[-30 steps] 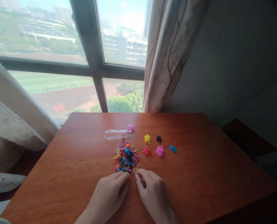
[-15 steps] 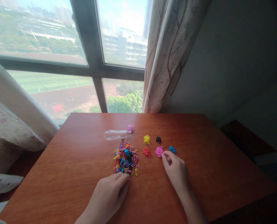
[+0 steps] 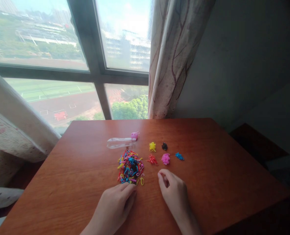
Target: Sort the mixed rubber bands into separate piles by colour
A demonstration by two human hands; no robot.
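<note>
A mixed heap of small coloured rubber bands [image 3: 130, 166] lies on the table. At its near edge my left hand [image 3: 116, 204] has thumb and fingers pressed together; the tips are partly hidden, and I cannot see what they hold. My right hand [image 3: 173, 192] is pinched in the air or just over the wood, below the pink rubber bands [image 3: 165, 159] and apart from them; anything between its fingertips is too small to make out. Nearby sit small piles of red rubber bands [image 3: 152, 160], yellow rubber bands [image 3: 152, 147], black rubber bands [image 3: 164, 146] and blue rubber bands [image 3: 179, 156].
Behind the heap lies a clear plastic bottle [image 3: 120, 143], with a pink cap-like piece [image 3: 134, 135] by its right end. The brown wooden table [image 3: 68, 169] reaches to a window [image 3: 125, 98] with curtains [image 3: 175, 58] on both sides.
My right hand has drawn back from the pink pile, moving left and toward me, still pinched. My left hand stays at the heap's near edge. The view has shifted slightly.
</note>
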